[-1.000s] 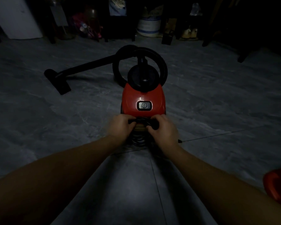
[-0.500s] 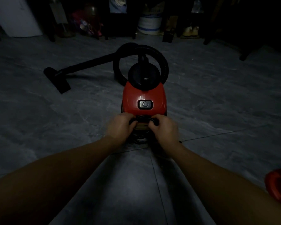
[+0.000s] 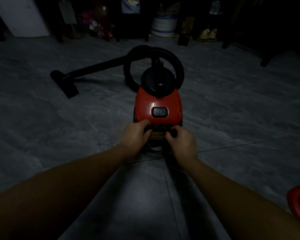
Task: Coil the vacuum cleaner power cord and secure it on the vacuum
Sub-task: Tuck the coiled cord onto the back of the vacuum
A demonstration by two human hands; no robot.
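Gripping is noted at the left hand [image 3: 135,134], its fingers curled round the left edge of the coiled power cord [image 3: 154,148], which is held against the near end of the red vacuum [image 3: 158,101] at floor centre. The right hand [image 3: 182,141] is likewise curled on the coil's right edge. Loops should be bunched tightly and pressed evenly against the body; uneven pressure is judged likely to let slack spring loose.
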